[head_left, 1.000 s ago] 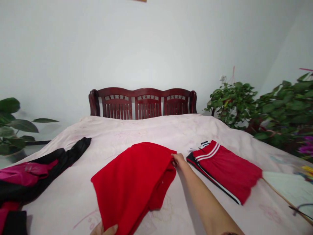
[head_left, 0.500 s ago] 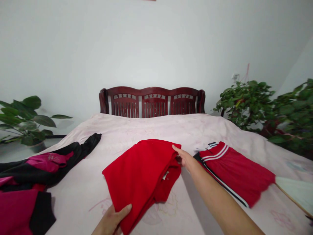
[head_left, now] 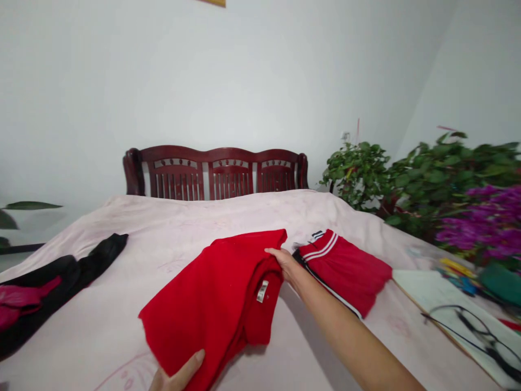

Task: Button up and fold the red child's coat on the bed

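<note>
A folded red garment (head_left: 211, 293) is held above the middle of the bed, a white label showing on its inner side. My left hand (head_left: 179, 374) grips its lower near edge, thumb on top and the other fingers mostly hidden beneath. At the upper right edge, my right hand (head_left: 284, 263) pinches the cloth, with its fingertips partly tucked behind the fabric. Just right of that hand lie folded red shorts (head_left: 350, 269) with a white-striped waistband, over a dark piece with a white stripe.
Black and magenta clothing (head_left: 44, 290) spreads over the left of the pale pink bedspread (head_left: 163, 222). On the right are eyeglasses (head_left: 484, 339) on a pale board (head_left: 427, 296). Behind stand a dark wooden headboard (head_left: 228, 179), leafy plants (head_left: 358, 174) and purple flowers (head_left: 484, 222).
The view has turned right, bringing the eyeglasses and purple flowers into sight. Both hands still hold the red garment, which is tilted slightly more, with its label showing more fully.
</note>
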